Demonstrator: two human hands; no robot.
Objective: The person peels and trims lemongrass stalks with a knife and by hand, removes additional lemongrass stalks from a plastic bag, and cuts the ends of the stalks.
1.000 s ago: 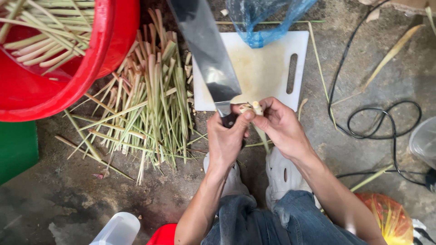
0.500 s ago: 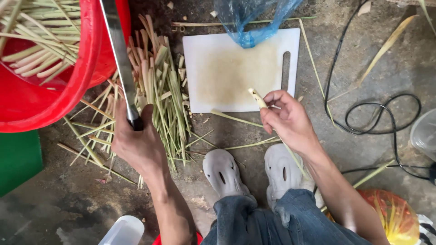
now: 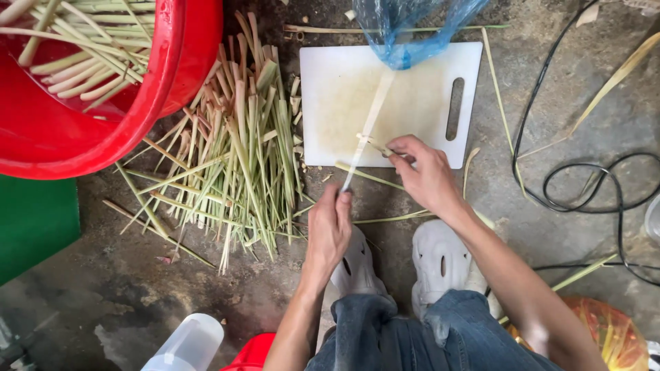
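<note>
Head view: we are cutting a stalk (image 3: 375, 145) on the board (image 3: 419, 103).
Our left hand (image 3: 330, 227) grips the knife (image 3: 366, 129), our right hand (image 3: 426, 168) pinches the stalk's end. Trimmed stalks fill the tub (image 3: 130, 130); a pile (image 3: 240, 151) on the floor seems left to do.

A crumpled blue plastic bag (image 3: 412, 27) lies on my board's far edge; an orange-yellow bag (image 3: 608, 333) sits by my right knee.

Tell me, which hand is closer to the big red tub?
Left. The left hand grips the knife by the pile of green stalks, next to the red tub. The right hand is farther away, on the white cutting board.
</note>
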